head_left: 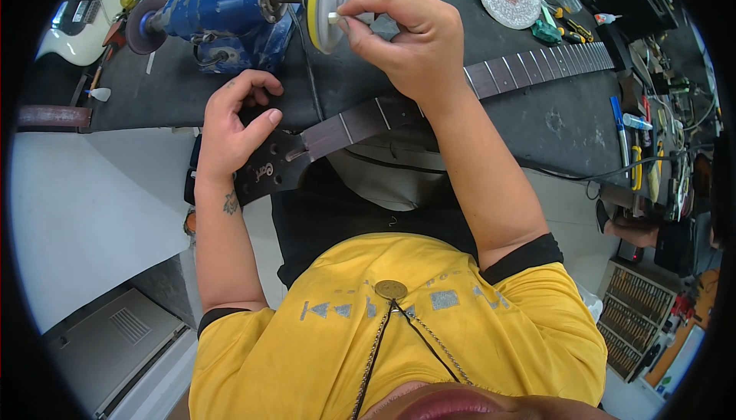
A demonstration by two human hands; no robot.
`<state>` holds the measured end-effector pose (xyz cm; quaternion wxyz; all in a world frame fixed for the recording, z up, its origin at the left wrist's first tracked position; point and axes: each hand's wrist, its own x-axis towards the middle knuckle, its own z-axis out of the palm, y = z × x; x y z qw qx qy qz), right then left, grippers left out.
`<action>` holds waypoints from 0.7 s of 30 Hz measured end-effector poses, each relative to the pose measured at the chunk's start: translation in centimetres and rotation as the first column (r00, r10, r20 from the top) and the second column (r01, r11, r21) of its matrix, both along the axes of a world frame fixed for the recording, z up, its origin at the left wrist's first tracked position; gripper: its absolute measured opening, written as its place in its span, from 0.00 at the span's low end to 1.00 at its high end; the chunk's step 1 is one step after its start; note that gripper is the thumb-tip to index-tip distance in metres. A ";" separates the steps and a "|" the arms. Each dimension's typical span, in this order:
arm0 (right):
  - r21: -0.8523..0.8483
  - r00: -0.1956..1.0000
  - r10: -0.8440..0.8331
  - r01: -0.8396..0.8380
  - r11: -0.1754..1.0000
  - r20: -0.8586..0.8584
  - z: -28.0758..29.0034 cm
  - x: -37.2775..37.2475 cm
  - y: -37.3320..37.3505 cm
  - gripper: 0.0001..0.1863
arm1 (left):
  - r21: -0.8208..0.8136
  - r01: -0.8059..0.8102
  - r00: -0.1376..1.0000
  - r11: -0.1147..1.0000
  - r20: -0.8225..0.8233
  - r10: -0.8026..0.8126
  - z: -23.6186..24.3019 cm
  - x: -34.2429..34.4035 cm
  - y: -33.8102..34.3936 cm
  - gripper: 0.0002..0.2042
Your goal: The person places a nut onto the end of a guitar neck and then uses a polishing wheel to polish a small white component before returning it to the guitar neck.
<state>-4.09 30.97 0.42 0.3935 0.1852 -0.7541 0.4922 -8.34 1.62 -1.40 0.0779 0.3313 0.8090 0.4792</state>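
Pinched in my right hand [414, 44], a small white piece [334, 18] meets the buffing wheel [331, 2]. My left hand [234, 125], fingers loosely curled, steadies the guitar headstock [268, 167]. Shaping step, I judge; next needs light, even pressure.

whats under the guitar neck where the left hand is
The left hand rests on the dark headstock, which juts past the bench edge over a black cloth. What lies directly beneath the palm is covered.
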 end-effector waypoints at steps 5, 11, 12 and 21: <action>0.029 0.999 0.007 -0.005 1.000 -0.043 -0.2 0.1 -0.1 0.07 | 0.011 -0.001 1.000 1.000 0.006 0.001 0.0 0.0 0.1 0.22; 0.029 0.998 0.027 -0.025 0.999 -0.057 -0.2 0.2 -0.2 0.08 | 0.012 0.007 1.000 1.000 -0.019 -0.007 0.0 -0.1 0.0 0.22; 0.030 0.998 0.027 -0.025 0.999 -0.057 -0.2 0.3 -0.3 0.08 | 0.011 0.006 1.000 1.000 -0.011 -0.006 0.0 -0.1 0.0 0.22; 0.035 0.995 0.038 -0.034 0.999 -0.097 -0.2 0.3 -0.5 0.09 | 0.001 0.001 1.000 1.000 0.001 -0.001 -0.1 -0.1 -0.1 0.22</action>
